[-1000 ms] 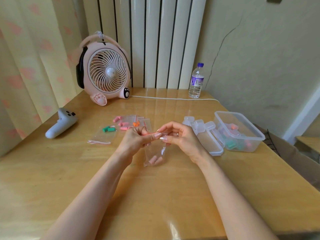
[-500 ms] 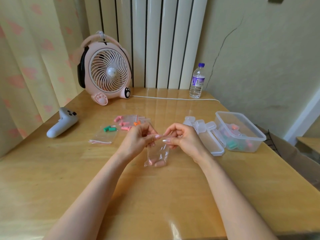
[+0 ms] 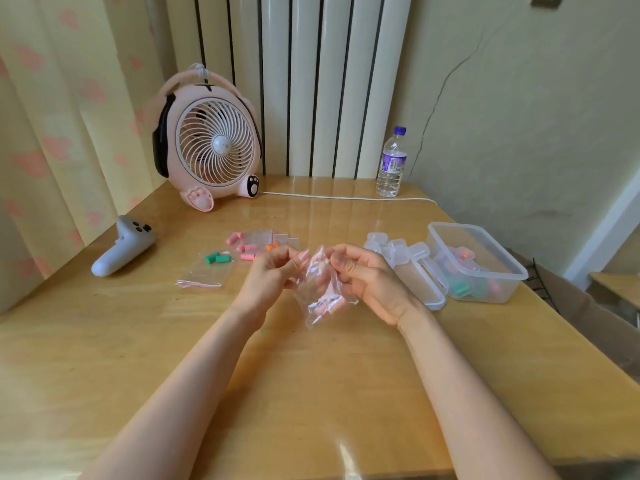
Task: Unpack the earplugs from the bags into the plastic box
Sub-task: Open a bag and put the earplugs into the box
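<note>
Bag holding pink earplugs hangs pinched at its top by left hand and right hand.

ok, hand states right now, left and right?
Left hand: pinches the clear bag at its top.
Right hand: grips the clear bag too.

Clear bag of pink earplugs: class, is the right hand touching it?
Touching. The head view shows the right hand pinching the clear bag at its top edge.

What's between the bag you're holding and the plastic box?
Head view: a flat clear lid and several small clear cases lie between the bag and the plastic box.
</note>
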`<act>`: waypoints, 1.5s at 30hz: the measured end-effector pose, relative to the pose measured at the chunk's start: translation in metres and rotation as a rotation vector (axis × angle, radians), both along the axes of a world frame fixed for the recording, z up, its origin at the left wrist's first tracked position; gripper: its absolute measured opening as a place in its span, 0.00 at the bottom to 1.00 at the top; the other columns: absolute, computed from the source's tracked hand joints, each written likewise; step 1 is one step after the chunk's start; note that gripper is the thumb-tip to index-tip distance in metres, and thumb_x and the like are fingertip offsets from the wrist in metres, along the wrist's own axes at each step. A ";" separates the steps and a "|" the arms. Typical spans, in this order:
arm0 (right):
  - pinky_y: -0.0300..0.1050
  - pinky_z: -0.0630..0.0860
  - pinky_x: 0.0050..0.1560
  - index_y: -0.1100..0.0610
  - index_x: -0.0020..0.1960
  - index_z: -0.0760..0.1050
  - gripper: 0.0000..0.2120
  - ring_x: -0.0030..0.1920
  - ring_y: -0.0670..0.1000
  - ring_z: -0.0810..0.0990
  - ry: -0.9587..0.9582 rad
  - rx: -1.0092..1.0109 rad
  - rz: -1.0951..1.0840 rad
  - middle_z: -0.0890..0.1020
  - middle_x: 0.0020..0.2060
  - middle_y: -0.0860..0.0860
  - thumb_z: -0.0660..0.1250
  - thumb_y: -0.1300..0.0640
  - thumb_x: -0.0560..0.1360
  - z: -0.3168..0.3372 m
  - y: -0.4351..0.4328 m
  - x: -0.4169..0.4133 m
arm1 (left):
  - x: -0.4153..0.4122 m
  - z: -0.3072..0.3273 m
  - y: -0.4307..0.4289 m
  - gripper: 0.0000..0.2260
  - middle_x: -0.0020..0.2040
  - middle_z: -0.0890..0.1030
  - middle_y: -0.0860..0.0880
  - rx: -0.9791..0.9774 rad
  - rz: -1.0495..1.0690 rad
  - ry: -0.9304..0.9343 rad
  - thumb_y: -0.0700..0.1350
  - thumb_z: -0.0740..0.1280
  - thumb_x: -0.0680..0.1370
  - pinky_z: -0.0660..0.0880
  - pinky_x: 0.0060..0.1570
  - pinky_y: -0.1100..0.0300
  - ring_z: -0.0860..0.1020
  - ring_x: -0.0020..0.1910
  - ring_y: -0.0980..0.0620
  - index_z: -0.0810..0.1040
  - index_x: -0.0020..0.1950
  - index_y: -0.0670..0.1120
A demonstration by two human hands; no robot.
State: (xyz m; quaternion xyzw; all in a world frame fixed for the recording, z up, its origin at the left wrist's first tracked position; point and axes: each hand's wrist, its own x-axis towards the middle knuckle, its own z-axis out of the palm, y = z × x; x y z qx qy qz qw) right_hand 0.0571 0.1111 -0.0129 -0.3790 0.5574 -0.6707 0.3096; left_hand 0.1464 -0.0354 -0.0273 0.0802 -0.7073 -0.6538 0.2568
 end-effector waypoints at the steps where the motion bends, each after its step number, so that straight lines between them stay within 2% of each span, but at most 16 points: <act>1: 0.42 0.78 0.40 0.58 0.50 0.78 0.06 0.40 0.53 0.80 -0.017 -0.024 -0.001 0.82 0.39 0.56 0.66 0.58 0.74 0.000 0.000 -0.001 | 0.000 -0.001 0.000 0.13 0.28 0.72 0.51 0.001 0.012 -0.005 0.41 0.63 0.78 0.67 0.29 0.72 0.69 0.25 0.62 0.71 0.33 0.43; 4: 0.42 0.79 0.40 0.58 0.52 0.77 0.10 0.38 0.52 0.82 0.030 -0.017 -0.045 0.82 0.40 0.57 0.64 0.68 0.75 -0.003 0.000 -0.003 | -0.003 -0.004 0.003 0.15 0.29 0.69 0.49 -0.056 0.025 -0.033 0.42 0.62 0.79 0.65 0.28 0.72 0.67 0.24 0.62 0.69 0.33 0.43; 6: 0.45 0.78 0.40 0.58 0.50 0.77 0.11 0.37 0.52 0.82 0.093 0.020 -0.095 0.81 0.42 0.60 0.64 0.71 0.73 -0.005 -0.003 0.000 | -0.006 -0.008 0.006 0.14 0.29 0.71 0.47 -0.100 0.026 -0.054 0.42 0.63 0.78 0.66 0.28 0.70 0.68 0.25 0.60 0.69 0.33 0.43; 9: 0.44 0.77 0.37 0.60 0.43 0.77 0.07 0.33 0.50 0.80 0.092 0.033 -0.228 0.82 0.38 0.57 0.67 0.70 0.72 -0.009 -0.009 0.002 | -0.009 -0.013 0.007 0.12 0.29 0.72 0.45 -0.119 0.048 -0.078 0.40 0.65 0.78 0.66 0.30 0.64 0.68 0.26 0.56 0.71 0.34 0.41; 11: 0.44 0.76 0.34 0.60 0.39 0.76 0.07 0.31 0.50 0.80 0.075 0.053 -0.304 0.82 0.34 0.56 0.67 0.69 0.73 -0.010 -0.010 0.002 | -0.010 -0.013 0.008 0.12 0.28 0.72 0.46 -0.088 0.062 -0.066 0.40 0.65 0.78 0.65 0.28 0.65 0.68 0.24 0.59 0.70 0.34 0.41; 14: 0.44 0.76 0.28 0.60 0.39 0.76 0.07 0.28 0.53 0.80 0.065 0.088 -0.327 0.81 0.33 0.57 0.66 0.67 0.74 -0.011 -0.010 0.003 | -0.010 -0.012 0.009 0.13 0.28 0.72 0.46 0.000 0.049 -0.029 0.41 0.65 0.77 0.65 0.26 0.69 0.67 0.23 0.60 0.69 0.34 0.40; 18: 0.45 0.77 0.22 0.61 0.39 0.74 0.08 0.24 0.57 0.79 0.014 0.081 -0.312 0.81 0.31 0.56 0.63 0.68 0.76 -0.007 -0.008 0.006 | -0.009 -0.012 0.009 0.14 0.28 0.73 0.47 0.085 0.055 -0.008 0.42 0.65 0.77 0.68 0.27 0.68 0.70 0.24 0.59 0.68 0.33 0.42; 20: 0.46 0.76 0.24 0.61 0.39 0.74 0.08 0.26 0.59 0.80 0.016 0.091 -0.302 0.81 0.31 0.55 0.64 0.68 0.76 -0.007 -0.008 0.006 | -0.009 -0.012 0.008 0.14 0.27 0.73 0.49 0.108 0.059 0.004 0.42 0.65 0.77 0.70 0.27 0.67 0.71 0.24 0.59 0.68 0.32 0.42; 23: 0.47 0.75 0.32 0.58 0.37 0.75 0.10 0.36 0.58 0.78 0.063 0.096 -0.323 0.82 0.31 0.53 0.65 0.69 0.74 -0.009 -0.010 0.003 | -0.008 -0.011 0.007 0.14 0.26 0.74 0.52 0.136 0.057 0.019 0.41 0.65 0.77 0.70 0.28 0.68 0.73 0.24 0.60 0.69 0.33 0.41; 25: 0.46 0.74 0.35 0.58 0.35 0.74 0.11 0.39 0.58 0.77 0.064 0.100 -0.316 0.81 0.30 0.53 0.65 0.70 0.73 -0.008 -0.010 0.001 | -0.009 -0.011 0.007 0.13 0.27 0.75 0.53 0.153 0.068 0.031 0.41 0.66 0.77 0.69 0.30 0.70 0.74 0.27 0.62 0.69 0.33 0.42; 29: 0.42 0.73 0.34 0.60 0.36 0.74 0.10 0.37 0.56 0.77 0.093 0.123 -0.280 0.80 0.30 0.52 0.66 0.71 0.72 -0.007 -0.007 0.000 | -0.006 -0.007 0.008 0.12 0.30 0.77 0.51 0.202 0.022 0.065 0.46 0.67 0.73 0.70 0.32 0.70 0.73 0.29 0.59 0.70 0.33 0.43; 33: 0.37 0.74 0.31 0.60 0.37 0.73 0.09 0.31 0.49 0.77 0.110 0.125 -0.247 0.79 0.31 0.54 0.66 0.71 0.72 -0.004 -0.007 0.000 | -0.003 -0.007 0.007 0.12 0.33 0.78 0.52 0.270 -0.062 0.067 0.50 0.67 0.70 0.70 0.35 0.66 0.73 0.31 0.56 0.71 0.33 0.44; 36: 0.37 0.74 0.29 0.62 0.37 0.73 0.08 0.29 0.47 0.76 0.141 0.122 -0.273 0.77 0.30 0.55 0.66 0.72 0.72 -0.004 -0.005 0.000 | -0.003 -0.006 0.001 0.11 0.35 0.74 0.51 0.331 -0.073 0.068 0.52 0.67 0.71 0.67 0.45 0.59 0.71 0.36 0.55 0.71 0.34 0.48; 39: 0.38 0.75 0.30 0.62 0.37 0.72 0.09 0.30 0.49 0.76 0.161 0.137 -0.292 0.77 0.30 0.55 0.65 0.73 0.71 -0.005 -0.006 0.000 | -0.001 -0.004 -0.002 0.14 0.35 0.72 0.48 0.228 -0.054 0.053 0.56 0.68 0.73 0.64 0.45 0.54 0.69 0.38 0.50 0.70 0.37 0.47; 42: 0.37 0.72 0.29 0.60 0.33 0.69 0.12 0.31 0.53 0.75 0.131 0.101 -0.310 0.77 0.34 0.55 0.64 0.73 0.70 -0.005 -0.006 0.000 | -0.001 -0.003 0.005 0.16 0.28 0.69 0.57 0.038 0.008 0.057 0.49 0.62 0.79 0.62 0.40 0.61 0.66 0.32 0.58 0.66 0.33 0.46; 45: 0.42 0.73 0.32 0.58 0.35 0.70 0.10 0.34 0.56 0.78 0.053 0.068 -0.262 0.79 0.34 0.54 0.64 0.70 0.71 -0.004 -0.004 -0.001 | 0.000 -0.001 0.008 0.15 0.29 0.68 0.56 -0.044 0.063 0.074 0.46 0.60 0.80 0.63 0.39 0.64 0.67 0.30 0.63 0.66 0.33 0.45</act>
